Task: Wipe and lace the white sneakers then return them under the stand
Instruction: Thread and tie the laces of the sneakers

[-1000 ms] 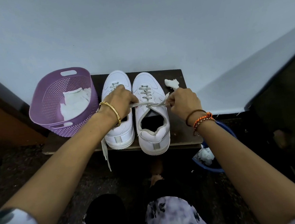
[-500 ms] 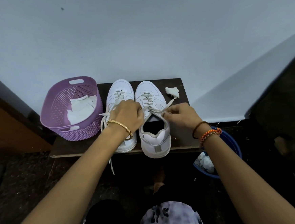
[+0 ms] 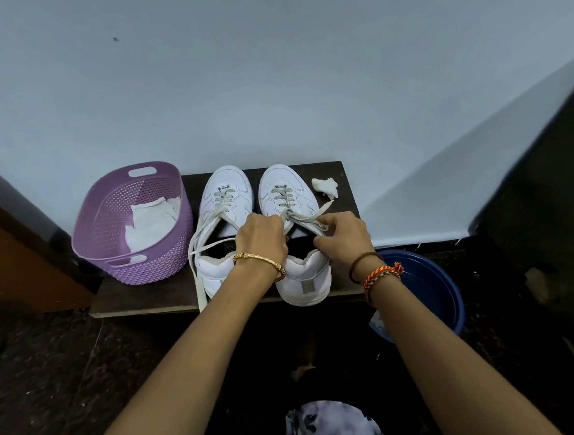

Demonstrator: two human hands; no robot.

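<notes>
From the head camera you look down on a low dark wooden table that stands against a pale blue wall. Two white leather sneakers stand on it side by side, toes to the wall. The left white sneaker has its loose flat white lace hanging over the front edge of the table. Your left hand, with a gold bangle at the wrist, lies over the gap between the two shoes, and its fingers are curled and pinch a lace of the right white sneaker near the top eyelets. Your right hand, with a brown band and an orange braided thread bracelet, is at the collar of the same sneaker; its curled fingers pinch the other lace end, which runs out to the right.

A purple perforated plastic basket stands at the left end of the table, with a white cloth inside. A small crumpled white wipe lies on the table just right of the right sneaker's toe. A round blue plastic tub stands on the dark floor to the right, partly behind your right forearm.
</notes>
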